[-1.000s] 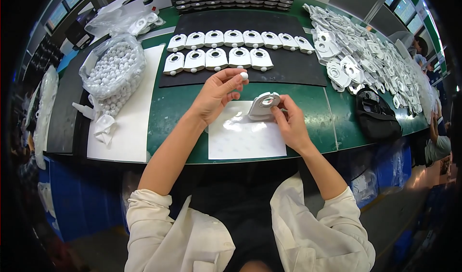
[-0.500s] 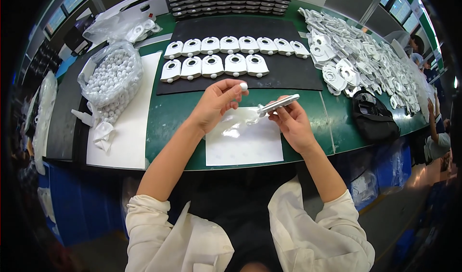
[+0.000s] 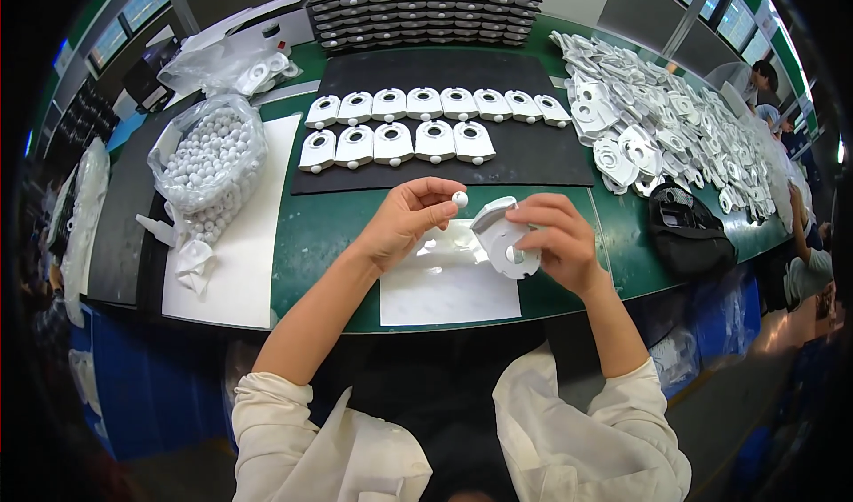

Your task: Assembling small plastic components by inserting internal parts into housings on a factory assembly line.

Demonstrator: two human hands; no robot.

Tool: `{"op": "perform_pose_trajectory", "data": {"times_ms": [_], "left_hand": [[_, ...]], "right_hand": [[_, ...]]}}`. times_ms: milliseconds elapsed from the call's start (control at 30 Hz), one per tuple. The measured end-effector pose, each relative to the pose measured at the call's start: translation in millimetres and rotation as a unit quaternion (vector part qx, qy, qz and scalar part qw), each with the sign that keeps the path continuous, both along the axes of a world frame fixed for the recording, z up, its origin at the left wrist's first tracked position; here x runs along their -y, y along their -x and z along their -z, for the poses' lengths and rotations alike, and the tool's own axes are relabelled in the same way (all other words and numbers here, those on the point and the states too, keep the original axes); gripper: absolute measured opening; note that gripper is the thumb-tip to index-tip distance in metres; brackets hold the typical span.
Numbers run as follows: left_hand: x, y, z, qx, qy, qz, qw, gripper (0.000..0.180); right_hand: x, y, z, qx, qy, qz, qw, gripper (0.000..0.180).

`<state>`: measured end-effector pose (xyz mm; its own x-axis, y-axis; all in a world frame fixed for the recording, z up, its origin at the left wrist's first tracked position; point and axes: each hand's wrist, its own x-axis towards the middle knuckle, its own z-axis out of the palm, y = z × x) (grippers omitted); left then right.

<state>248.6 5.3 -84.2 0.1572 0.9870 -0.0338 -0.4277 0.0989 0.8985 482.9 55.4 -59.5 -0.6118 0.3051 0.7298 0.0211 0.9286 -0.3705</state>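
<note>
Between the thumb and forefinger of my left hand [image 3: 402,221] is pinched a small white ball [image 3: 459,199] with a dark spot on it. My right hand [image 3: 562,243] grips a white plastic housing [image 3: 509,246], rounded at one end with a round hole near its middle. The housing is tilted, its straight raised edge facing the ball; the two are close but apart. Below both hands a white sheet [image 3: 449,302] with clear plastic film on it lies on the green table. Beyond, two rows of similar white housings [image 3: 391,140] with balls at their near edges rest on a black mat [image 3: 542,160].
On the left stands a clear bag of white balls [image 3: 213,151], with a small white squeeze bottle [image 3: 155,229] beside it. A large heap of white housings [image 3: 662,115] covers the right side, near a black pouch [image 3: 691,227]. Stacked loaded trays [image 3: 426,9] rise at the back.
My right hand has turned the housing from edge-on to showing its broad face. Both hands appear slightly lower in the picture, the left still pinching the ball.
</note>
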Motion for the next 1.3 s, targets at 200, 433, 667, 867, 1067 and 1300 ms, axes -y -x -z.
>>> {"op": "perform_pose_trajectory", "data": {"times_ms": [200,433,667,867,1067,1300], "left_hand": [[-0.7,-3.0,0.2,0.002,-0.02,0.0,1.0,0.029],[0.3,-6.8,-0.9,-0.035,-0.028,-0.031,0.999,0.028],[1.4,-8.9,-0.2,-0.079,-0.043,-0.052,0.995,0.025],[2.3,-7.9,-2.4,-0.11,-0.042,-0.043,0.992,0.026],[2.9,-7.8,-1.5,-0.134,-0.06,-0.052,0.988,0.025],[3.9,-10.4,-7.7,-0.145,-0.066,-0.053,0.986,0.022]], "right_hand": [[-2.8,4.3,1.1,0.021,-0.106,0.01,0.994,0.022],[-3.4,25.8,35.9,-0.209,0.546,-0.068,0.808,0.019],[-0.5,31.4,36.3,-0.188,0.624,-0.088,0.753,0.025],[-0.1,30.6,38.4,-0.18,0.621,-0.085,0.758,0.024],[1.2,31.0,39.4,-0.192,0.601,-0.091,0.77,0.024],[-0.6,29.9,39.5,-0.192,0.591,-0.081,0.779,0.025]]}}
